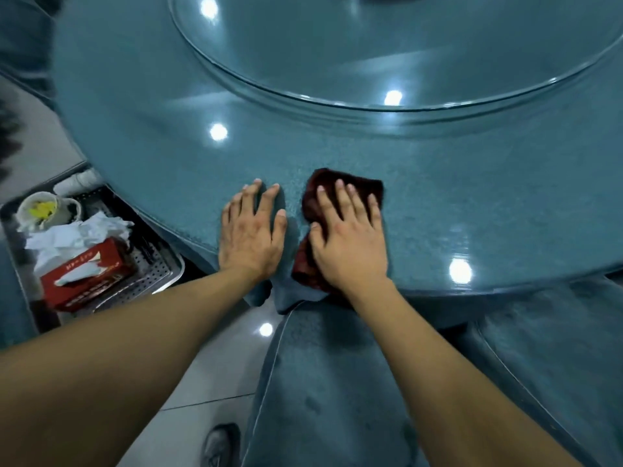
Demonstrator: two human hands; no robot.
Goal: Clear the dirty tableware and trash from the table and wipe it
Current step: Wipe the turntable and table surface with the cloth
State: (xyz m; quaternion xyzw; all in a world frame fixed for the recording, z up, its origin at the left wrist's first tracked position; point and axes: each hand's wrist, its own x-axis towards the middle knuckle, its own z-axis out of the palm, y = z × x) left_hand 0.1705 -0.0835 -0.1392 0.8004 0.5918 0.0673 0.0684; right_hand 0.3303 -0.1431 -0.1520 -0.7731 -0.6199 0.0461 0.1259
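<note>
Fuzzy maroon cloth (340, 210) on glossy round table (168, 163)

Cloth (340, 197) on table (472, 203); tray (168, 274) left, below.

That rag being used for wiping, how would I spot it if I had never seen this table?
Start at the big round blue-green table with the glass turntable in its middle. At the near edge two hands lie flat; the cloth is under the right hand. It is dark reddish-brown, the only dark thing on the tabletop; the left hand rests on bare surface.

bare forearms, no sleeves; grey shoe (219, 444).
</note>
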